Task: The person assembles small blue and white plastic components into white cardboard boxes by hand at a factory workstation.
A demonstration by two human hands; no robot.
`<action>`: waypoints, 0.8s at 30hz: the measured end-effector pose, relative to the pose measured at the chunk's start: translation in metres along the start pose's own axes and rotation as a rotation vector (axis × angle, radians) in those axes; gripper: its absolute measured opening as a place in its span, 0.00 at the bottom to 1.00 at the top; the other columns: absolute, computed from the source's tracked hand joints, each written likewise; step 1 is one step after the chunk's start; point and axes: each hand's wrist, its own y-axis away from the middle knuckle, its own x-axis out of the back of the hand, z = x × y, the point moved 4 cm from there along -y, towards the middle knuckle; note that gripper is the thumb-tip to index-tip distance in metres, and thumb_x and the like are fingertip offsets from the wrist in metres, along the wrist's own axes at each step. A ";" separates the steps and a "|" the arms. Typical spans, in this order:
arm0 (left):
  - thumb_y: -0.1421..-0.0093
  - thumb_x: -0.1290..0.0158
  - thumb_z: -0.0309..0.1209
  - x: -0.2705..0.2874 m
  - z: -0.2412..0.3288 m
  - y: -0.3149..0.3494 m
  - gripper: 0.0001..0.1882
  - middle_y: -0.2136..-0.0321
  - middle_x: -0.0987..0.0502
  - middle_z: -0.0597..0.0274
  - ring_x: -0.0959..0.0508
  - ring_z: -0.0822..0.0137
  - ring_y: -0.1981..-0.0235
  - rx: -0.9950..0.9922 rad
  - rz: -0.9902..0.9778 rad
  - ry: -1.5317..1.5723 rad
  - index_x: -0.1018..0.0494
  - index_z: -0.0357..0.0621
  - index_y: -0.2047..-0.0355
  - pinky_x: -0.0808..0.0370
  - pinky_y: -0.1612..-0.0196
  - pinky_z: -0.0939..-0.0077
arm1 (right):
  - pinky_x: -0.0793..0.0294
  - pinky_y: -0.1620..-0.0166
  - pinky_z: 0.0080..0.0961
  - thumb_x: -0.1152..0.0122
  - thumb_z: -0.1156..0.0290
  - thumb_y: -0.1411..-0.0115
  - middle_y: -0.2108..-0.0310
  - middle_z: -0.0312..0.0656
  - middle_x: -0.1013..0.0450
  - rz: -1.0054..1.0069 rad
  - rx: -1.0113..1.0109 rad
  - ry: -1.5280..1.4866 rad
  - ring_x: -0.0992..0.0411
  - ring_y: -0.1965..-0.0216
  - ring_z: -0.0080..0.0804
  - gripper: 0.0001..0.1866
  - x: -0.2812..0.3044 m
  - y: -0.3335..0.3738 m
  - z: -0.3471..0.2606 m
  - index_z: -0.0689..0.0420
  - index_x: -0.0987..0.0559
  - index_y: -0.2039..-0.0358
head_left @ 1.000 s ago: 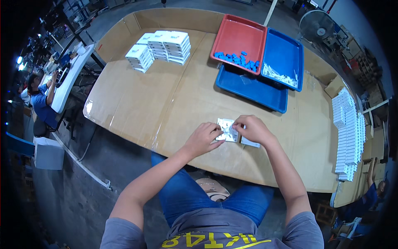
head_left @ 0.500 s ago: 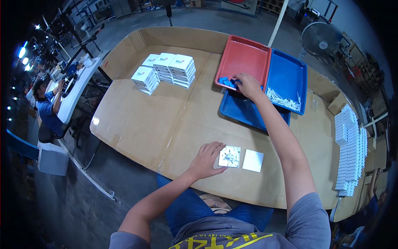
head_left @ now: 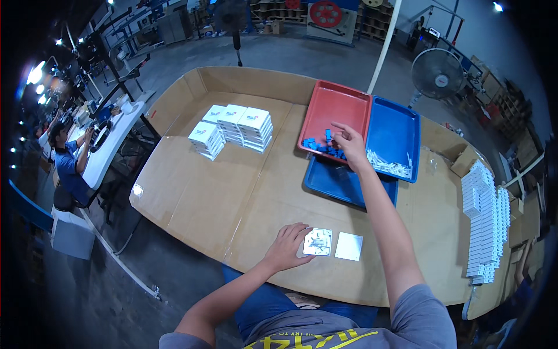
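My left hand [head_left: 288, 244] lies flat on the cardboard-covered table [head_left: 232, 192], its fingers touching the left edge of a small white square box tray [head_left: 318, 241] that holds small parts. A plain white square lid [head_left: 349, 246] lies just right of it. My right hand [head_left: 347, 142] reaches far out over the near corner of the red tray [head_left: 337, 104], its fingers pinched among small blue parts [head_left: 317, 145] there. Whether it holds one I cannot tell.
A blue tray [head_left: 395, 131] with white parts stands right of the red one; another blue tray [head_left: 337, 181] lies under them. Stacks of white boxes [head_left: 235, 131] sit at back left, rows of white boxes [head_left: 485, 221] along the right. A person [head_left: 67, 163] works at a far-left bench. A fan [head_left: 437, 74] stands behind.
My right hand left the white box near the front edge and reached out to the blue parts in the red tray. The white lid now lies beside the box. My left hand stayed.
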 end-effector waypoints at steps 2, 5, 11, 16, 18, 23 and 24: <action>0.48 0.31 0.48 0.000 -0.001 -0.002 0.42 0.41 0.28 0.49 0.31 0.49 0.35 0.009 0.000 -0.005 0.32 0.38 0.38 0.37 0.32 0.53 | 0.18 0.57 0.23 0.40 0.77 0.30 0.61 0.40 0.20 0.024 0.002 -0.102 0.17 0.59 0.30 0.19 -0.002 0.032 -0.036 0.64 0.24 0.39; 0.48 0.30 0.48 -0.003 -0.002 -0.002 0.43 0.41 0.27 0.50 0.31 0.48 0.35 0.020 0.001 -0.017 0.32 0.39 0.38 0.38 0.31 0.53 | 0.15 0.54 0.24 0.41 0.77 0.29 0.59 0.44 0.19 0.058 -0.013 -0.264 0.17 0.57 0.33 0.19 -0.005 0.077 -0.079 0.64 0.24 0.39; 0.50 0.28 0.45 -0.009 0.015 -0.003 0.43 0.40 0.27 0.51 0.31 0.48 0.36 0.113 0.074 0.063 0.32 0.41 0.37 0.39 0.32 0.53 | 0.13 0.51 0.24 0.42 0.78 0.29 0.56 0.48 0.19 0.046 -0.005 -0.442 0.16 0.54 0.36 0.18 0.002 0.139 -0.117 0.66 0.24 0.40; 0.52 0.27 0.43 -0.016 0.031 0.005 0.45 0.40 0.27 0.51 0.31 0.48 0.36 0.180 0.118 0.052 0.33 0.42 0.37 0.39 0.33 0.52 | 0.15 0.47 0.27 0.36 0.82 0.34 0.53 0.48 0.20 0.060 0.031 -0.385 0.17 0.53 0.36 0.23 0.008 0.175 -0.128 0.67 0.25 0.39; 0.52 0.27 0.42 -0.023 0.026 0.013 0.45 0.40 0.27 0.51 0.31 0.47 0.36 0.217 0.126 0.043 0.33 0.42 0.37 0.39 0.33 0.52 | 0.16 0.46 0.28 0.33 0.84 0.38 0.51 0.49 0.21 0.082 0.038 -0.355 0.17 0.51 0.35 0.27 0.013 0.183 -0.123 0.67 0.26 0.38; 0.49 0.29 0.43 -0.029 0.019 0.013 0.44 0.40 0.28 0.51 0.33 0.49 0.35 0.219 0.161 0.000 0.34 0.41 0.35 0.41 0.32 0.51 | 0.19 0.43 0.28 0.36 0.88 0.37 0.43 0.49 0.23 0.070 0.025 -0.210 0.21 0.43 0.40 0.25 0.012 0.202 -0.097 0.68 0.25 0.39; 0.49 0.29 0.43 -0.030 0.016 0.012 0.44 0.40 0.28 0.51 0.33 0.49 0.35 0.258 0.156 0.010 0.34 0.41 0.35 0.41 0.32 0.51 | 0.19 0.43 0.28 0.36 0.88 0.37 0.42 0.50 0.23 0.066 -0.015 -0.221 0.20 0.44 0.40 0.25 0.011 0.208 -0.086 0.68 0.24 0.39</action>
